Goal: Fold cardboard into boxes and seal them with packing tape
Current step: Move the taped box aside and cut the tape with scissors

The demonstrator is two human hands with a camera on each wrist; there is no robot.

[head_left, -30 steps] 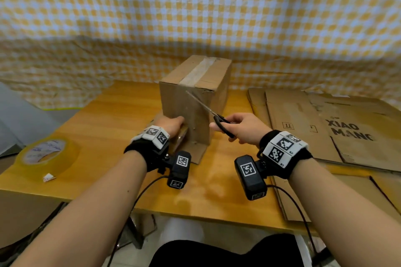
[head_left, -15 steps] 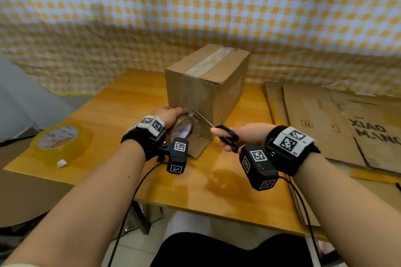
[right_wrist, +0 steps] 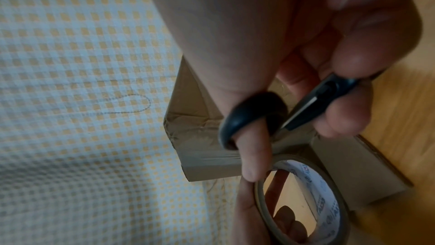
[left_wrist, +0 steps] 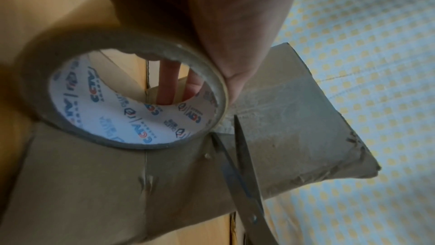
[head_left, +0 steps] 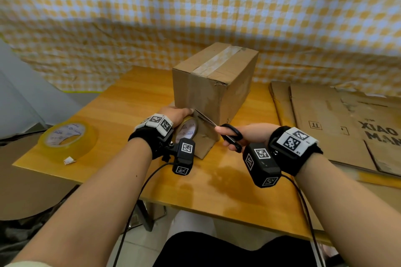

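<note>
A taped cardboard box (head_left: 213,81) stands upright on the wooden table (head_left: 121,106), with a loose flap (head_left: 205,143) at its base. My left hand (head_left: 176,115) grips a tape roll (head_left: 187,131) against the box's lower front; in the left wrist view the tape roll (left_wrist: 127,96) shows fingers through its core. My right hand (head_left: 243,135) holds black-handled scissors (head_left: 219,129), thumb through a loop (right_wrist: 249,118). The scissor blades (left_wrist: 237,154) stand slightly apart at the tape strip (left_wrist: 266,100) running from roll to box.
A second, larger tape roll (head_left: 68,140) lies on the table's left end. Flattened cardboard sheets (head_left: 338,121) are stacked on the right. A yellow checked cloth (head_left: 195,6) hangs behind the table.
The scissors came down from the box's upper front to the tape just beside the roll. My left hand stays low at the box with the roll.
</note>
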